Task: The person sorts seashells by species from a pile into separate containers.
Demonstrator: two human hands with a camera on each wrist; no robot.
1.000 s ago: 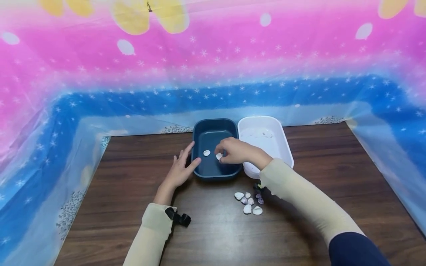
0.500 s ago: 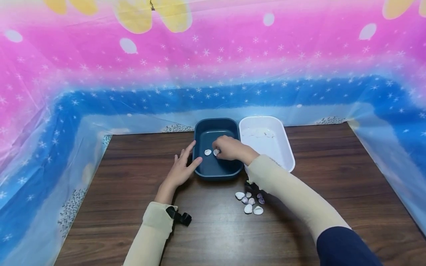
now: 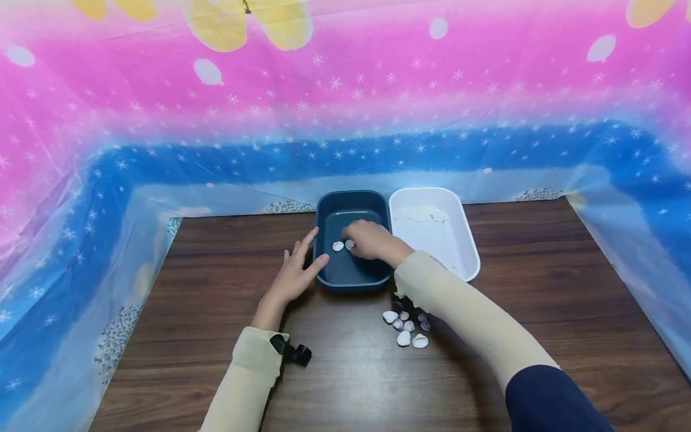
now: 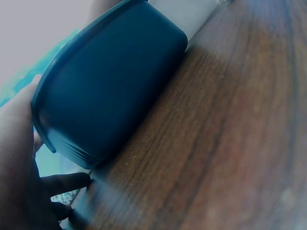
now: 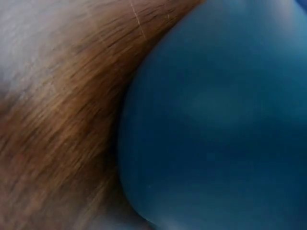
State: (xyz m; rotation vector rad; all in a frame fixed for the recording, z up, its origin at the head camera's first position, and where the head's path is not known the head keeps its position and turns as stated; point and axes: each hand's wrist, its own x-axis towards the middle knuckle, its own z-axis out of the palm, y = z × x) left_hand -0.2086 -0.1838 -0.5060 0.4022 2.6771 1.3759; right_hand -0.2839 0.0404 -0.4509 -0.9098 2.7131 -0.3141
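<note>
A dark teal tub (image 3: pixel 353 287) stands at the far side of the table. One white seashell (image 3: pixel 338 246) lies on its floor, left of the middle. My right hand (image 3: pixel 369 241) reaches down into the tub, its fingers curled and pinching a second pale shell (image 3: pixel 349 245) beside the first. Part of that shell is hidden by the hand. With fingers spread, my left hand (image 3: pixel 294 273) rests against the tub's left side, thumb and index fingertip at the rim. The left wrist view shows the same tub (image 4: pixel 110 81) from the side.
A white tub (image 3: pixel 469 252) stands right against the teal one, with small dark bits on its floor. Several white and purple shells (image 3: pixel 403 339) lie on the wooden table (image 3: pixel 345 384) below my right forearm. A patterned cloth (image 3: pixel 345 156) hangs behind the table.
My right hand has moved slightly left and lower inside the teal tub, bringing the shell closer to the one lying there. My left hand has stayed in place at the tub's side.
</note>
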